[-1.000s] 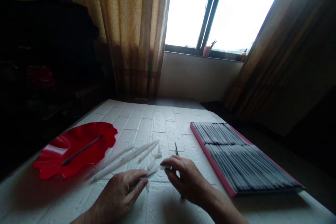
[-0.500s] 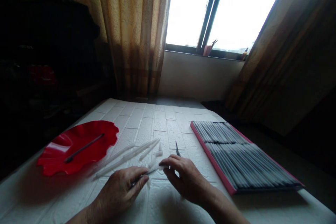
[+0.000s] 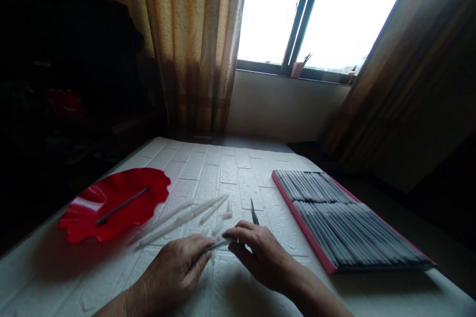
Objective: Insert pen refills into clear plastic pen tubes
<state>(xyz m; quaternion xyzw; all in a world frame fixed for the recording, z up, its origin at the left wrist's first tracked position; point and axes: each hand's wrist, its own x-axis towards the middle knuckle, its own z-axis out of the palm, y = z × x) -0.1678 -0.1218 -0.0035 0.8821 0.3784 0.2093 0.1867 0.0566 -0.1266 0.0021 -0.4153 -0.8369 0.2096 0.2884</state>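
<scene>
From here I see the left hand [image 3: 178, 267] pinching a slim grey rod [image 3: 218, 245] over the white table [image 3: 193, 163], while the right hand [image 3: 262, 256] grips the rod's right end. Pale tubes [image 3: 186, 217] lie just beyond; a red wavy-rimmed dish [image 3: 126, 177] sits left, a pink-sided tray [image 3: 301, 223] of grey sticks [image 3: 353, 233] right.

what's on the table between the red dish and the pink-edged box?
Head view, left to right: long translucent strips, a few short clear pieces, then a dark pointed stick, partly hidden by the right hand; left hand nearer the camera.
</scene>
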